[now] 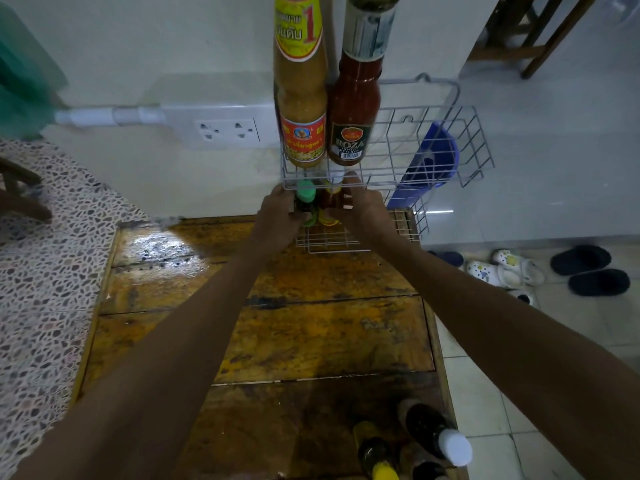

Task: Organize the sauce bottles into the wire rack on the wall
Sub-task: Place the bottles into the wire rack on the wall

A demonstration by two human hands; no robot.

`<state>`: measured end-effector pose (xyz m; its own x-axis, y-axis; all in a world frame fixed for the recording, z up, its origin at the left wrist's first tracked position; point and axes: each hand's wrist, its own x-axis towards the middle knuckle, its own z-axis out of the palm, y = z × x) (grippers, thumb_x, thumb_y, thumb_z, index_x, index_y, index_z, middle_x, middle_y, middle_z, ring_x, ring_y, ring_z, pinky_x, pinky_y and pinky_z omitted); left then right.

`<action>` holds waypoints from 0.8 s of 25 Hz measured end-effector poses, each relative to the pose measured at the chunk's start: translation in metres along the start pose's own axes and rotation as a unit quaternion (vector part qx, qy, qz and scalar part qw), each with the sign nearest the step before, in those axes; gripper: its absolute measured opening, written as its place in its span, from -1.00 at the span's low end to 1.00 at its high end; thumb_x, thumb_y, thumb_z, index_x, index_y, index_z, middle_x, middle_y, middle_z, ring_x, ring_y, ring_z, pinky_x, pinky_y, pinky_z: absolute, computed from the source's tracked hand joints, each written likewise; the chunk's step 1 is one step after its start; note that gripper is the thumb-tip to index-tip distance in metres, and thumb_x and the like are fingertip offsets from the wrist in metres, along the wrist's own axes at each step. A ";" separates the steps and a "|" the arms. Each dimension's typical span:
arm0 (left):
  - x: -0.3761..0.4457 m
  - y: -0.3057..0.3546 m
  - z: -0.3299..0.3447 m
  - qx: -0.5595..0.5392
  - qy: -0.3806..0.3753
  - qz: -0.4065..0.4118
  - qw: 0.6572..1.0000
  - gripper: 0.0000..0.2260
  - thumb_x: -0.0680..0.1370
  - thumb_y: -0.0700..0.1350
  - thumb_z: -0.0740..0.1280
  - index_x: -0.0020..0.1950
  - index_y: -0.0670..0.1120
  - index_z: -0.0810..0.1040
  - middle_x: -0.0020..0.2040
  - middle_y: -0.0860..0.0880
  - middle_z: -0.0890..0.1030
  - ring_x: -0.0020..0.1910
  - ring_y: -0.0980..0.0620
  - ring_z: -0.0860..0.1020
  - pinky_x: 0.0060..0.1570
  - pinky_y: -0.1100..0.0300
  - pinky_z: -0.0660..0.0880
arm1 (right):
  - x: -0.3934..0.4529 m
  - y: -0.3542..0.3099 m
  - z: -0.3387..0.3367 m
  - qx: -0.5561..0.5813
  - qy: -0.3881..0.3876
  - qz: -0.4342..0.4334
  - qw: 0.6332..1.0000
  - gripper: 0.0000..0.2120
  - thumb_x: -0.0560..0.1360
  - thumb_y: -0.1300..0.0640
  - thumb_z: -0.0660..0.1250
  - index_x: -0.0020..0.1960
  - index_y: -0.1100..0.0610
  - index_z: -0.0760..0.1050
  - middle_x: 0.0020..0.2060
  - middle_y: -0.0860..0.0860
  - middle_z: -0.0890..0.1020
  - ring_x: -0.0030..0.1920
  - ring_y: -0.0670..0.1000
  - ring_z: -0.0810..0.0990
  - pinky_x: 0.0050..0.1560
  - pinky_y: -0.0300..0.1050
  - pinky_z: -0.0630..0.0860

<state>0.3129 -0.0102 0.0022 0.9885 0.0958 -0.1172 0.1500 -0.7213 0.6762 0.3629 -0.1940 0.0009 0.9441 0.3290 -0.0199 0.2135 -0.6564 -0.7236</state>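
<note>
Wall socket [227,130], blue bin [437,157], slippers [588,268]

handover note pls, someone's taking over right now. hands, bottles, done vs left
Left hand grips a green-capped bottle; right hand grips a reddish bottle, both at the lower tier of the wire rack.
Done: yellow-label sauce bottle and ketchup bottle stand in the upper tier.
Left: seat these two, then rack the white-capped bottle and yellow-capped bottle on the wooden table.
</note>
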 end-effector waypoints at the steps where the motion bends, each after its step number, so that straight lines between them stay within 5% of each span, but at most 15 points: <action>1: 0.000 -0.001 0.002 -0.005 0.002 0.000 1.000 -0.49 0.57 -0.24 0.45 0.50 -0.23 0.41 0.44 -0.22 0.45 0.41 -0.22 0.43 0.26 0.17 0.36 | 0.000 0.000 0.000 0.006 0.003 0.000 1.000 -0.37 0.40 0.13 0.57 0.40 0.07 0.40 0.19 0.06 0.67 0.20 0.07 0.64 0.18 -0.01 0.60; 4: -0.002 -0.004 0.007 -0.042 0.023 0.003 0.999 -0.49 0.56 -0.27 0.45 0.49 -0.22 0.42 0.43 -0.21 0.47 0.41 -0.21 0.45 0.26 0.18 0.36 | 0.000 -0.002 0.000 0.016 0.015 0.006 1.000 -0.39 0.39 0.12 0.59 0.38 0.10 0.45 0.17 0.07 0.67 0.17 0.03 0.64 0.14 -0.12 0.57; 9: -0.007 -0.006 0.015 -0.085 0.068 0.015 0.994 -0.54 0.56 -0.31 0.43 0.46 -0.21 0.46 0.38 -0.19 0.51 0.36 -0.17 0.49 0.26 0.13 0.45 | 0.000 0.004 0.004 0.022 0.017 -0.004 1.000 -0.49 0.43 0.14 0.55 0.33 0.11 0.49 0.17 0.11 0.65 0.18 0.09 0.63 0.19 0.07 0.60; 20: -0.008 -0.015 0.025 -0.099 0.118 0.017 0.988 -0.55 0.51 -0.26 0.50 0.39 -0.13 0.55 0.29 -0.12 0.63 0.27 -0.09 0.60 0.25 -0.02 0.58 | -0.001 0.015 0.013 -0.001 0.011 0.003 1.000 -0.54 0.48 0.11 0.50 0.33 0.12 0.47 0.19 0.08 0.62 0.21 0.07 0.58 0.23 0.05 0.57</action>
<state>0.3026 -0.0173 -0.0254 0.9668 0.2469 0.0654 0.0936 -0.5809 0.8086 0.3613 -0.1951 -0.0189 0.9508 0.3097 -0.0085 0.2082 -0.6591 -0.7226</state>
